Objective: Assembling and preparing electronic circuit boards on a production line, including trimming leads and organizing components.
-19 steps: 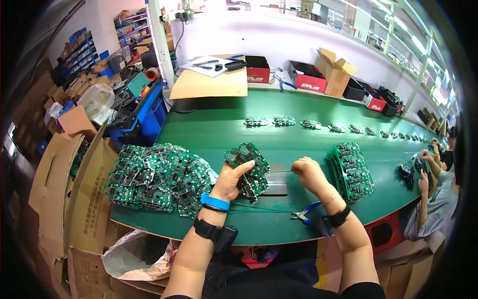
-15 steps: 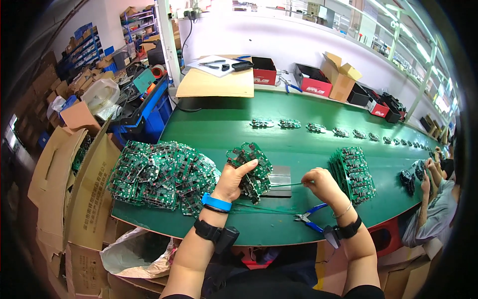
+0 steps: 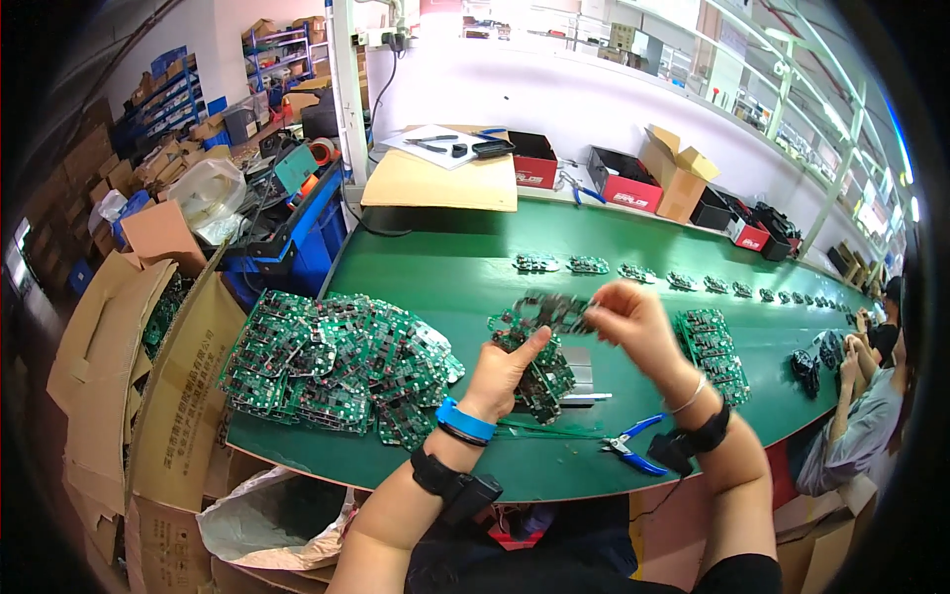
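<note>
My left hand (image 3: 503,378) grips a small stack of green circuit boards (image 3: 546,384), thumb on top, near the front middle of the table. Just above it my right hand (image 3: 638,325) pinches the right end of another circuit board (image 3: 554,309), slightly blurred and held tilted over the stack. A flat grey metal piece (image 3: 580,370) lies partly hidden behind the held boards. Thin green strips (image 3: 544,431) rest on the table below my hands. Beside them, under my right forearm, lie blue-handled cutters (image 3: 635,447).
Left of my hands spreads a large heap of circuit boards (image 3: 327,361). On the right stands a neat stack of boards (image 3: 714,351). A row of boards (image 3: 633,273) runs along the back. Open boxes (image 3: 625,180) line the wall; a co-worker (image 3: 859,426) sits far right.
My right hand has moved up and left and now pinches a circuit board above the left hand's stack; before, it held a thin green strip. The view has shifted slightly.
</note>
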### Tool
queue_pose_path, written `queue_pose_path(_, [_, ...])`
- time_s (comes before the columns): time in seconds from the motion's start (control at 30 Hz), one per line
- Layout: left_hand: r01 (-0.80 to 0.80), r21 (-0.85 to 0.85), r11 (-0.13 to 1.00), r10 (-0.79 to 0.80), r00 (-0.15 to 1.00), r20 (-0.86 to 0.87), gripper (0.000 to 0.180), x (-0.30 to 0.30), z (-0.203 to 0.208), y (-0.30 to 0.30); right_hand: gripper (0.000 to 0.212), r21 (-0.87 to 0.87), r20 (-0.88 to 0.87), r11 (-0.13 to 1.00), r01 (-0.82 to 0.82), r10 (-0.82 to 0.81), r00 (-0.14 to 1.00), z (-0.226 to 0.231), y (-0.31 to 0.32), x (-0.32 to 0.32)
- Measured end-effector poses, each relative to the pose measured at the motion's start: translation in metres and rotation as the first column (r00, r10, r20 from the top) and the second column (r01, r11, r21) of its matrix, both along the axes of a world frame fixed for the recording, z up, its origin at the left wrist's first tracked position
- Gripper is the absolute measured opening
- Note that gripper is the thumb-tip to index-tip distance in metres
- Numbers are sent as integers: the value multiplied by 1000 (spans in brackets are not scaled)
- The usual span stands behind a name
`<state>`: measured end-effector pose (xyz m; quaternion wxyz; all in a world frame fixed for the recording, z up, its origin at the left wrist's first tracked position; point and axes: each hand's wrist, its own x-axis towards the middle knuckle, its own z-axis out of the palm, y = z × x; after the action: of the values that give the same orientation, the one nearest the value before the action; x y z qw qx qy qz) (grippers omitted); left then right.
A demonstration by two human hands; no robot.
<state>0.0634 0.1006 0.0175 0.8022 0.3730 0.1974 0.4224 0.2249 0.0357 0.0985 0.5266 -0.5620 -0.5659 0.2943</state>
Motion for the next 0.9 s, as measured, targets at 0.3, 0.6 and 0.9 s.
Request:
queue_pose_path(0.3, [43,-289,956,7,985,171,26,8,-19,28,15,356,321,932,65,-187,928,130,106,11])
queue_pose_path(0.6, [-285,-314,906,327,941,88,30,0,-28,25,10,-252,253,966,56,10,968,-85,255,19])
queue_pose_path(0.9, [-374,-234,897,408,905,118,29,-1,-22,27,16,-454,319,879,-143,311,895,-50,224,32])
